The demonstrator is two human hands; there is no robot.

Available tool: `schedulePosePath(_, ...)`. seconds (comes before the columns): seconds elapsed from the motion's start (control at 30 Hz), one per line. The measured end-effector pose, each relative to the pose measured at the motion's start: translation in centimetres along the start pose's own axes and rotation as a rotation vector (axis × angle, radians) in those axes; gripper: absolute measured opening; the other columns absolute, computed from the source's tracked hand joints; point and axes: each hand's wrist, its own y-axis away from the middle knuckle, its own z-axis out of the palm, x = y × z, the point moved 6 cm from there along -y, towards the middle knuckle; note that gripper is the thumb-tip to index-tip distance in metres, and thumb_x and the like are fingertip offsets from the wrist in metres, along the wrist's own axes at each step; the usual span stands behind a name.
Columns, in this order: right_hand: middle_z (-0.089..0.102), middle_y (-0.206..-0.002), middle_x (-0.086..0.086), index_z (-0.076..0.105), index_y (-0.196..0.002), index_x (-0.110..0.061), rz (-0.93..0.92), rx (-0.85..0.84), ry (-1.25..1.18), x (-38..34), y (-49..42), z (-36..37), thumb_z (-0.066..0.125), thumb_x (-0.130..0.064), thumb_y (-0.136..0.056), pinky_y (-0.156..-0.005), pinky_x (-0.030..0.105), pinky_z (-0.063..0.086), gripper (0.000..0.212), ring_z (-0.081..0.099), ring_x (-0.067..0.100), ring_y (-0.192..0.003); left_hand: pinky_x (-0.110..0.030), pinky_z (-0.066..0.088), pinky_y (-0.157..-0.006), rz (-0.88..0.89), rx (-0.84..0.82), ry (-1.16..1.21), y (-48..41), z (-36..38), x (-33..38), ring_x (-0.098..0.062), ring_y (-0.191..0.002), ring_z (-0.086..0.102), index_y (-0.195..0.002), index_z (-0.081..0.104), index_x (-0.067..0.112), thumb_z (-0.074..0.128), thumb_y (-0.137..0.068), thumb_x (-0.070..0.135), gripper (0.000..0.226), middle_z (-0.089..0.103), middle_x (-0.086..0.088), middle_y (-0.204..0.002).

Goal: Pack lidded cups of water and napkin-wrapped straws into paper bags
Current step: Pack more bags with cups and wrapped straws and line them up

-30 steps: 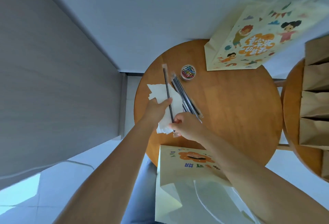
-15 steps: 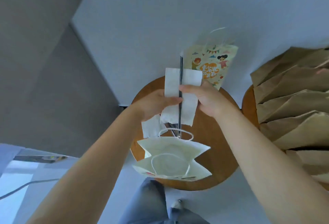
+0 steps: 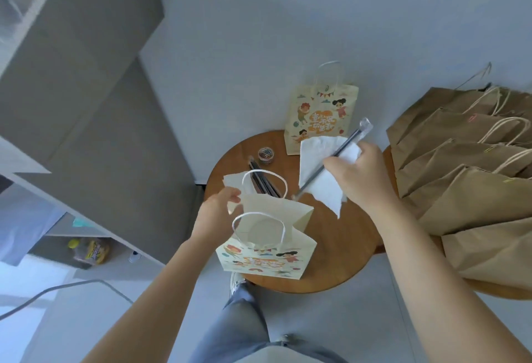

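My right hand grips a dark wrapped straw together with a white napkin, raised above the round wooden table. Below and to the left stands an open cream paper bag with cartoon print and white handles. My left hand holds that bag's left rim. A pale round shape shows inside the bag, too unclear to name. More dark straws and a napkin corner lie on the table behind the bag.
A second printed bag stands upright at the table's far edge by the wall. A small tub of coloured clips sits beside it. Several brown paper bags lie on another table at right. Grey shelving stands at left.
My left hand let go of the napkin and straw and took the bag's rim. My right hand carried the straw and napkin to the right, now tilted. The view pulled back.
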Motion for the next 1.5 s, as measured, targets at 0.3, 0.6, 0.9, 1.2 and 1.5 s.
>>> schedulePosePath(0.3,0.057,-0.064,0.015,0.061,-0.075,0.004,0.065,-0.396,0.041,2.9,3.6,9.6,0.063,-0.016,-0.084,-0.053,0.027,0.035,0.022,0.049,0.017,-0.055,-0.047,0.000,-0.117,0.088,-0.294,-0.411,2.0,1.6,-0.9,-0.018,-0.147,-0.003,-0.151,0.013,0.020,0.061,-0.077,0.061,0.097,0.010,0.005,-0.159)
schedulePosePath(0.6,0.057,-0.122,-0.001,0.050,-0.131,-0.015,0.185,-0.550,0.104,6.9,3.2,15.0,0.072,-0.027,-0.081,-0.086,0.024,0.042,0.056,0.054,0.015,-0.110,-0.034,0.013,-0.117,-0.085,-0.170,-0.131,2.1,-1.5,-2.3,-0.017,-0.147,0.003,-0.151,0.013,0.015,0.039,-0.092,0.002,0.066,0.012,-0.002,-0.159)
schedulePosePath(0.9,0.031,-0.147,-0.004,0.034,-0.142,-0.020,0.092,-0.292,0.177,8.8,2.4,6.7,0.052,-0.011,-0.089,-0.105,0.031,0.030,0.056,0.029,0.016,-0.135,-0.053,-0.001,-0.115,0.035,-0.373,-0.504,0.7,1.5,-2.4,-0.027,-0.146,-0.011,-0.146,-0.025,0.017,0.081,-0.066,0.047,0.136,-0.012,-0.001,-0.159)
schedulePosePath(1.2,0.047,-0.105,-0.005,0.047,-0.103,-0.018,-0.192,-0.556,0.816,10.5,3.3,8.5,0.061,-0.029,-0.083,-0.072,0.021,0.035,0.027,0.044,0.015,-0.098,-0.033,0.048,-0.090,0.093,-0.342,-0.456,-1.6,2.1,-1.7,-0.021,-0.102,0.058,-0.125,0.059,0.020,0.050,-0.095,0.040,0.037,0.055,-0.002,-0.120)
schedulePosePath(1.5,0.040,-0.063,-0.005,0.030,-0.061,-0.021,-0.198,-0.409,0.793,10.0,-0.4,7.2,0.050,-0.014,-0.090,-0.049,0.026,0.022,0.036,0.034,0.014,-0.056,-0.031,0.048,-0.086,0.123,-0.326,-0.453,-1.8,1.9,-1.2,-0.019,-0.096,0.057,-0.116,0.067,0.019,0.043,-0.098,0.041,0.036,0.056,0.001,-0.108)
